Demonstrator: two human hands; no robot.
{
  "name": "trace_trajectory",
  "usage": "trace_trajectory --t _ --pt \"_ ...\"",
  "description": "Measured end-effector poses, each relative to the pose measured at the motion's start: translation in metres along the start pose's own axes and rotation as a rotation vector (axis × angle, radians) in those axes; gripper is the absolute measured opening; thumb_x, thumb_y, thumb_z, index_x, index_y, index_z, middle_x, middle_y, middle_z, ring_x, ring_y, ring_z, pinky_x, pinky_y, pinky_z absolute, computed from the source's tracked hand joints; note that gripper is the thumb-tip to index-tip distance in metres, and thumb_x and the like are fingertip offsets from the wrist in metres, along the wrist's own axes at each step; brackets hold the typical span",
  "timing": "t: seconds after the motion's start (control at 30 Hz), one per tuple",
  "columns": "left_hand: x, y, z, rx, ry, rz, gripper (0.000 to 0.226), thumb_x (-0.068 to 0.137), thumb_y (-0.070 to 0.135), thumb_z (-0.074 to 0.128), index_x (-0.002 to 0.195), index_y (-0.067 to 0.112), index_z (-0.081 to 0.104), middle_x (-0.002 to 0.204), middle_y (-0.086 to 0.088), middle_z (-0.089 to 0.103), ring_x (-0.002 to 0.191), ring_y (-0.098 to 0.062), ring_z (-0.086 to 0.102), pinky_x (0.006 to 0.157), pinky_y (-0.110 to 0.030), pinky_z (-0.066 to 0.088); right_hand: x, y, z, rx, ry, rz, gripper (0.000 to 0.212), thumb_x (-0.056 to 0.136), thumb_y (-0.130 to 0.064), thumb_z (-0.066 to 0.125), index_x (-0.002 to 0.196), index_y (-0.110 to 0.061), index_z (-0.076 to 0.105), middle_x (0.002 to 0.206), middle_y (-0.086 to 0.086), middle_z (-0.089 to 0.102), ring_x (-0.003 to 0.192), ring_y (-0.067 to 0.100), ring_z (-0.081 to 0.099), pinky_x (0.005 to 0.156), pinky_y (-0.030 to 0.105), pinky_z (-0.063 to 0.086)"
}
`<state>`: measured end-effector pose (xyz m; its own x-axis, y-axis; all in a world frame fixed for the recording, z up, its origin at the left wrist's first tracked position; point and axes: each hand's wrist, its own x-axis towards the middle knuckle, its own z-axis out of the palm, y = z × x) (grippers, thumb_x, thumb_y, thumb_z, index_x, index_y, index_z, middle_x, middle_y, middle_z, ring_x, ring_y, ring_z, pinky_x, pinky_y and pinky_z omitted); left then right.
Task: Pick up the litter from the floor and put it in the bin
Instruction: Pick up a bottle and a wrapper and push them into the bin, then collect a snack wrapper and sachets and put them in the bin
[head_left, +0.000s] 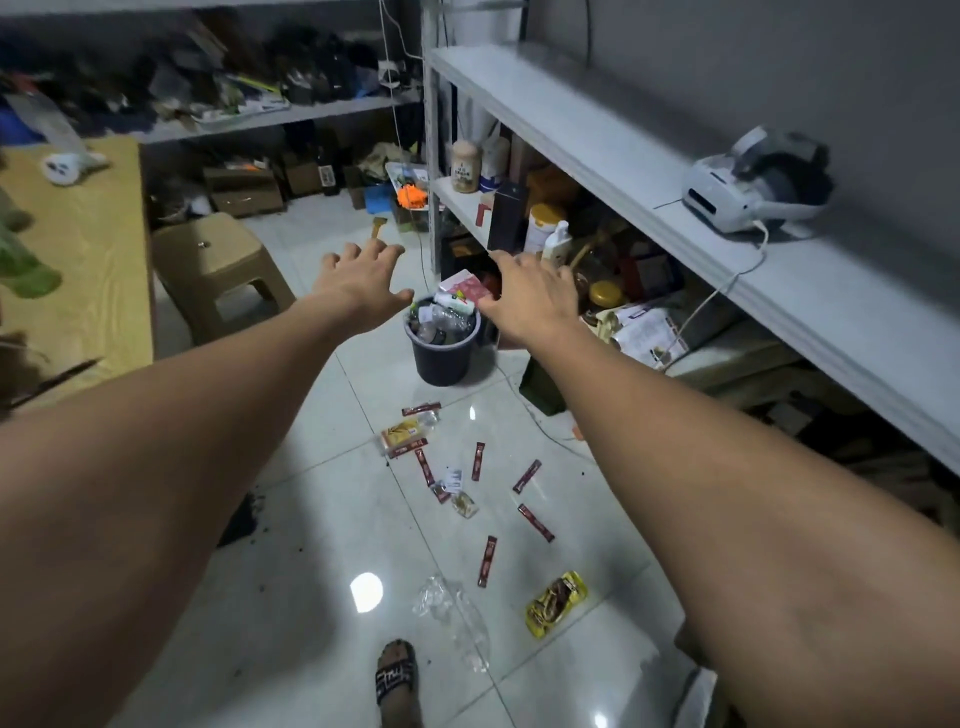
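Fingers (363, 254) spread above bin (442, 358)

The room is dimly and unevenly lit. A round glare spot is thrown on the glossy floor (366, 592) by an overhead lamp, with smaller glints nearer the bin (442, 340). The back shelves (270, 117) are lost in dark, noisy blur. Straight lines are bowed toward the edges by the wide lens, and soft shadows are cast under the arms.
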<state>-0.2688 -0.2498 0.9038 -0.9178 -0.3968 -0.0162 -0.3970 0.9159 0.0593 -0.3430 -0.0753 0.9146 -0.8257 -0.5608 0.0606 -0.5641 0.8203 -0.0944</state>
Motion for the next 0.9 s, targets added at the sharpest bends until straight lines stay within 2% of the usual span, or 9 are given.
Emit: trace_trajectory --t 0.1,0.23,0.53,0.73,0.9 --pt "-0.014 0.007 0.014 0.001 -0.022 -0.001 0.063 0.094 0.045 0.046 0.147 0.019 0.026 0.15 -0.01 0.031 0.135 -0.034 0.03 0.111 -0.048 0.024 -0.02 0.012 0.012 -0.004 -0.036 0.012 0.061 0.092 -0.043 0.05 0.147 -0.024 0.032 0.148 0.008 0.038 0.133 0.028 0.037 0.107 0.042 0.027" --pt "-0.026 0.013 0.034 0.0 -0.038 0.01 0.061 0.094 0.045 0.046 0.146 0.018 0.028 0.15 -0.011 0.031 0.136 -0.034 0.03 0.111 -0.048 0.023 -0.039 0.026 0.024 -0.04 -0.055 0.041 0.061 0.092 -0.044 0.05 0.147 -0.023 0.032 0.143 0.009 0.044 0.13 0.028 0.04 0.105 0.042 0.029" --pt "-0.059 0.031 0.069 -0.043 -0.011 0.075 0.058 0.093 0.04 0.047 0.145 0.018 0.031 0.147 -0.012 0.034 0.133 -0.034 0.033 0.11 -0.047 0.025 -0.076 0.023 0.039 -0.061 -0.006 0.099 0.059 0.092 -0.042 0.051 0.145 -0.022 0.035 0.141 0.008 0.046 0.129 0.028 0.041 0.105 0.042 0.029" --pt "-0.096 0.02 0.139 -0.023 -0.087 0.088 0.063 0.092 0.042 0.047 0.147 0.018 0.026 0.147 -0.011 0.035 0.133 -0.033 0.033 0.11 -0.046 0.025 -0.113 0.014 0.106 -0.063 -0.085 0.099 0.059 0.092 -0.042 0.051 0.146 -0.023 0.034 0.141 0.008 0.045 0.13 0.028 0.04 0.105 0.043 0.029" --pt "-0.122 0.03 0.239 -0.051 -0.166 0.1 0.06 0.093 0.04 0.048 0.145 0.017 0.029 0.146 -0.01 0.036 0.132 -0.032 0.034 0.109 -0.044 0.026 -0.142 0.034 0.191 -0.074 -0.171 0.124 0.059 0.093 -0.04 0.049 0.147 -0.024 0.032 0.142 0.008 0.044 0.128 0.027 0.041 0.104 0.042 0.029"
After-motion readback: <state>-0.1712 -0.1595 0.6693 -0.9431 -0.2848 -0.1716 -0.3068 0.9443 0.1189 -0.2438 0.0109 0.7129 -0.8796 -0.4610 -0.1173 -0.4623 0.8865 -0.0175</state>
